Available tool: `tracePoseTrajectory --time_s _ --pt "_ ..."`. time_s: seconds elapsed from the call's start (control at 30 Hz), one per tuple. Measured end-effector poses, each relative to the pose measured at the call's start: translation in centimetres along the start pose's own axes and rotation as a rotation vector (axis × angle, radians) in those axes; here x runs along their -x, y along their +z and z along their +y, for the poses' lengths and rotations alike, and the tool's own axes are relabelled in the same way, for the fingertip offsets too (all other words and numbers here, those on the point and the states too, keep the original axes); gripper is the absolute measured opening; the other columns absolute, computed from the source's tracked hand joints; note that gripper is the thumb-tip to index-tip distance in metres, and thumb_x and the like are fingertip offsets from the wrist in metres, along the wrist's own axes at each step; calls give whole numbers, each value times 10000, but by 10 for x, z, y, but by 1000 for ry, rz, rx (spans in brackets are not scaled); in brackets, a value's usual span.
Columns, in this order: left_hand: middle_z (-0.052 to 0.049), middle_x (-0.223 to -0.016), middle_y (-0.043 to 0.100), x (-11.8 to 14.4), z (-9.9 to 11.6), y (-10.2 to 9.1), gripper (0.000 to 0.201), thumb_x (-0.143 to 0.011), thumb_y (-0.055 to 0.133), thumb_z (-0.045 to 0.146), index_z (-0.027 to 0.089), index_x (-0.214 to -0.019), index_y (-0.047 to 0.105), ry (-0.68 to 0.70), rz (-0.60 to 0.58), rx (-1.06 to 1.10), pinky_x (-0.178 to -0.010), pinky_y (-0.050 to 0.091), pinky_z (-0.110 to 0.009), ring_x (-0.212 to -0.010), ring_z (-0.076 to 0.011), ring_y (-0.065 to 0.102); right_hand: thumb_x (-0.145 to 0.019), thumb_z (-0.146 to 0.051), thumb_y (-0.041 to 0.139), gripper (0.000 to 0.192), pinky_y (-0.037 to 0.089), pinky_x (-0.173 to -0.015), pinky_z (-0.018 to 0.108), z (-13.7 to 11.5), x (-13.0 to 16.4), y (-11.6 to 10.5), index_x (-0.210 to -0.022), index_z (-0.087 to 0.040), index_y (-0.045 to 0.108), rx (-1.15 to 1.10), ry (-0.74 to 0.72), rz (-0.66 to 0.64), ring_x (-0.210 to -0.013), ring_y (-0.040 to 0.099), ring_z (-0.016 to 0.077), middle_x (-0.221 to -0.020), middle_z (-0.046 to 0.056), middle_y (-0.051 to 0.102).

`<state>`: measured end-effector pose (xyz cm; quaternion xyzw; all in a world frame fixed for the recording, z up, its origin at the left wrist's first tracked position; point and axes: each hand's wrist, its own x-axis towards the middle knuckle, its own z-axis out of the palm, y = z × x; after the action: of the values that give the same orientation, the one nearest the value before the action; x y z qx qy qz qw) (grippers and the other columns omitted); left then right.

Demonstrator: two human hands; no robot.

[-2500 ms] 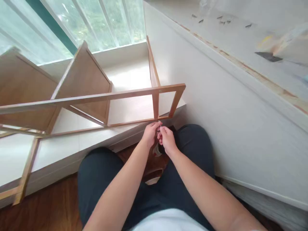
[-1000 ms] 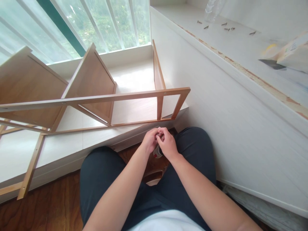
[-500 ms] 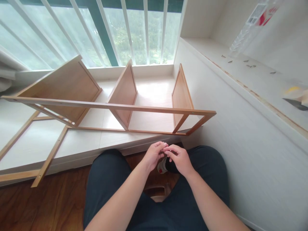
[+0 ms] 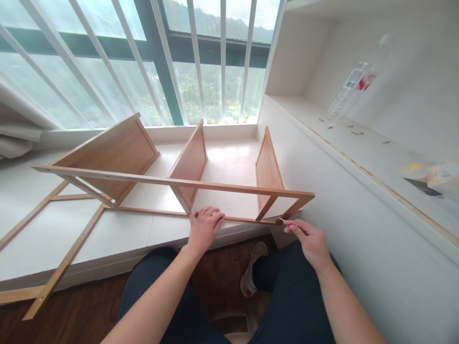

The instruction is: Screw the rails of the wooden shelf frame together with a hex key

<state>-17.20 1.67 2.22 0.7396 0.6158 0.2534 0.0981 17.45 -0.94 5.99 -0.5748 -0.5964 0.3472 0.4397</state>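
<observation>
A wooden shelf frame (image 4: 222,185) with several upright panels lies on its side on the white window ledge. My left hand (image 4: 205,229) is closed over its lower front rail, near the middle panel. My right hand (image 4: 311,241) pinches a thin metal rod (image 4: 303,231), whose silvery tip points at the frame's lower right corner. Whether that tip touches the wood I cannot tell, and my fingers hide the rod's middle.
A loose wooden ladder-like frame (image 4: 68,258) leans off the ledge at left. On the right-hand shelf (image 4: 304,112) are a clear plastic bottle (image 4: 355,81), several small screws (image 4: 355,133) and a plastic bag (image 4: 439,174). A white wall (image 4: 358,224) borders the right side.
My hands, together above my lap before, have parted. The left has moved onto the lower rail, and the right to the frame's right corner with the rod. My view has tilted upward.
</observation>
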Motion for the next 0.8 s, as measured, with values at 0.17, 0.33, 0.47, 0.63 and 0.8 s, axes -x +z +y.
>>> tracePoseTrajectory --time_s 0.17,0.33,0.47,0.63,0.8 --pt "-38 -1198 721 -3 -4 5 171 -956 592 348 312 -987 756 -2 7 15 -1023 297 -471 -1152 -270 604 -935 -526 578 377 546 -832 367 -10 -8 15 -973 -225 800 39 -27 -158 -831 704 247 -818 63 759" --pt "-35 -1172 729 -4 -3 -4 165 -940 607 341 302 -954 767 13 -9 40 -1012 322 -442 -1137 -262 604 -938 -429 585 327 528 -820 312 -27 -5 40 -864 -202 808 72 -60 -511 -821 710 217 -818 53 769" --pt "-35 -1173 724 -2 1 -11 160 -933 605 327 302 -949 762 14 -16 72 -1046 328 -462 -1135 -269 602 -883 -307 631 229 505 -709 242 -31 9 74 -788 -197 808 174 -39 -802 -713 698 168 -737 17 764" --pt "-106 -1233 663 35 18 -1 299 -985 450 331 286 -1106 720 -69 -57 142 -1109 317 -512 -1222 -310 539 -757 -279 759 163 455 -563 210 -13 19 106 -624 -186 776 394 79 -1119 -513 627 132 -522 -17 679" --pt "-112 -1055 679 100 47 49 304 -981 414 318 277 -1035 710 -170 -490 246 -940 476 -472 -1053 -299 613 -796 -312 794 301 504 -580 243 4 -15 106 -553 -162 696 661 200 -1179 -499 645 148 -440 -20 604"
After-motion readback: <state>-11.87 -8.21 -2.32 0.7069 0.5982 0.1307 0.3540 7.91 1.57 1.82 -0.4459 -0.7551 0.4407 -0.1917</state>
